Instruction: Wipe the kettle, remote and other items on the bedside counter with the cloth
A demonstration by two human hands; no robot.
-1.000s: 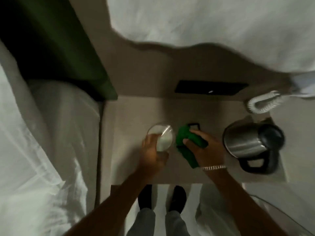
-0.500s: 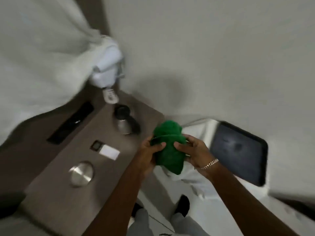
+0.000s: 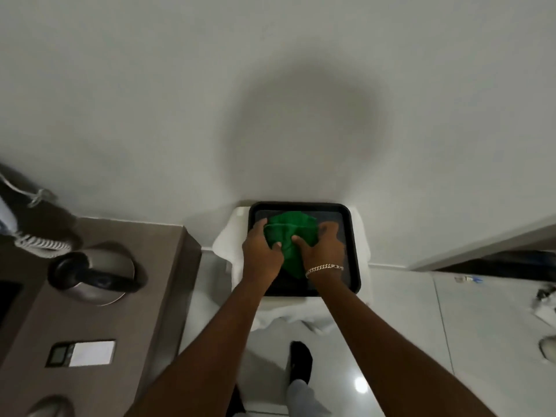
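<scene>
The green cloth (image 3: 290, 233) is bunched over a black tray (image 3: 349, 236) that sits on a white stand against the wall. My left hand (image 3: 260, 251) grips the cloth's left side and my right hand (image 3: 323, 248), with a bracelet at the wrist, grips its right side. The steel kettle (image 3: 99, 272) with its black handle lies to the left on the brown bedside counter (image 3: 168, 281), well apart from both hands. A small white and grey card-like item (image 3: 81, 353) rests nearer the counter's front.
A white coiled phone cord (image 3: 39, 243) lies behind the kettle. A round metal lid (image 3: 48, 407) shows at the lower left edge. White cloth drapes under the tray. A glossy tiled floor (image 3: 451, 341) spreads right, with my black shoe (image 3: 301, 362) below.
I have turned from the counter to the right. Both hands carried the green cloth away from the counter and now hold it down over the black tray.
</scene>
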